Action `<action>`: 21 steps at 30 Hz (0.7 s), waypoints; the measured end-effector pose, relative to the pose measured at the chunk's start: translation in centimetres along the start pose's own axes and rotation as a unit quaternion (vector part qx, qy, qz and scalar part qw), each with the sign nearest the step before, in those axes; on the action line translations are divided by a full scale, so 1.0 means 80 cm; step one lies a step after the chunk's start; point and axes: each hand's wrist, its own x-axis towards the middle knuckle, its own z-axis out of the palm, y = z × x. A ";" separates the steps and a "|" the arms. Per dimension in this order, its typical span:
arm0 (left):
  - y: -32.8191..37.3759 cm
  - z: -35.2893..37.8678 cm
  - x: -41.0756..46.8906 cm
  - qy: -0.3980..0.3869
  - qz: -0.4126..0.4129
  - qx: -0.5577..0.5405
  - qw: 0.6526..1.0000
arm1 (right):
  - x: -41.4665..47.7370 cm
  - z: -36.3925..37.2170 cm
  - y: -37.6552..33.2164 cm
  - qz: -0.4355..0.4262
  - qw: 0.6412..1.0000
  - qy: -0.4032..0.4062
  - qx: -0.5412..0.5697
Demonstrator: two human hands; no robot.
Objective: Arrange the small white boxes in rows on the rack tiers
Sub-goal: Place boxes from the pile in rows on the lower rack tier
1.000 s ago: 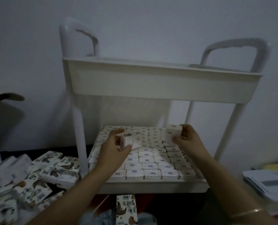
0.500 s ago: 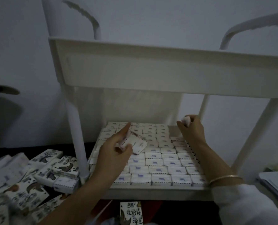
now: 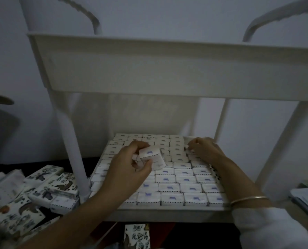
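A white rack stands against the wall; its lower tier (image 3: 167, 212) is packed with rows of small white boxes (image 3: 183, 188) with blue marks. My left hand (image 3: 128, 169) hovers over the tier's left middle, fingers closed around a couple of small white boxes (image 3: 150, 156). My right hand (image 3: 202, 150) reaches to the far right corner, fingertips on a small white box (image 3: 187, 147) at the back of the rightmost column. The upper tier (image 3: 167, 69) hangs close overhead; its inside is hidden.
A pile of patterned cartons (image 3: 32, 193) lies on the dark floor left of the rack. Another patterned carton (image 3: 137, 237) stands below the tier's front edge. White posts (image 3: 75, 159) flank the tier. Papers (image 3: 307, 200) lie at the right.
My right hand has moved from mid-air down into the far right corner with its box. My left hand stayed over the tier with its boxes. The view came closer and lower.
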 end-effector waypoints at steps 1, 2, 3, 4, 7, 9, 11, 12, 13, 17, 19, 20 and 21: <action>0.003 0.000 0.005 -0.002 0.005 0.011 1.000 | -0.003 -0.002 -0.003 0.018 1.000 -0.001 0.016; 0.005 0.001 0.013 -0.001 0.009 0.020 1.000 | -0.004 -0.003 -0.002 0.036 0.999 -0.003 0.033; 0.008 0.002 0.022 0.001 0.011 0.024 1.000 | -0.002 -0.003 -0.001 0.048 0.997 -0.005 0.055; 0.009 0.005 0.034 0.002 0.014 0.023 1.000 | 0.002 -0.003 0.000 0.059 0.995 -0.008 0.077; 0.017 0.023 0.077 -0.012 0.028 0.029 0.999 | 0.009 -0.003 0.000 0.094 0.989 -0.024 0.109; 0.020 0.044 0.104 -0.028 0.062 0.071 0.995 | 0.014 -0.004 0.004 0.099 0.989 -0.039 0.100; 0.024 0.071 0.124 -0.036 0.115 0.101 0.988 | 0.018 -0.002 0.010 0.107 0.989 -0.016 0.098; 0.027 0.085 0.133 -0.042 0.130 0.109 0.985 | 0.022 0.001 0.015 0.110 0.990 0.011 0.092; 0.030 0.098 0.139 -0.049 0.139 0.117 0.982 | 0.024 0.003 0.015 0.113 0.990 0.040 0.080; 0.028 0.140 0.152 -0.093 0.175 0.155 0.968 | 0.029 0.006 0.016 0.094 0.991 0.030 0.088; 0.021 0.153 0.156 -0.130 0.173 0.187 0.958 | 0.031 0.005 0.020 0.076 0.992 0.025 0.101; 0.016 0.158 0.157 -0.156 0.157 0.206 0.953 | 0.034 0.006 0.020 0.066 0.992 0.033 0.101; 0.012 0.161 0.159 -0.180 0.136 0.218 0.949 | 0.034 0.005 0.019 0.059 0.993 0.037 0.100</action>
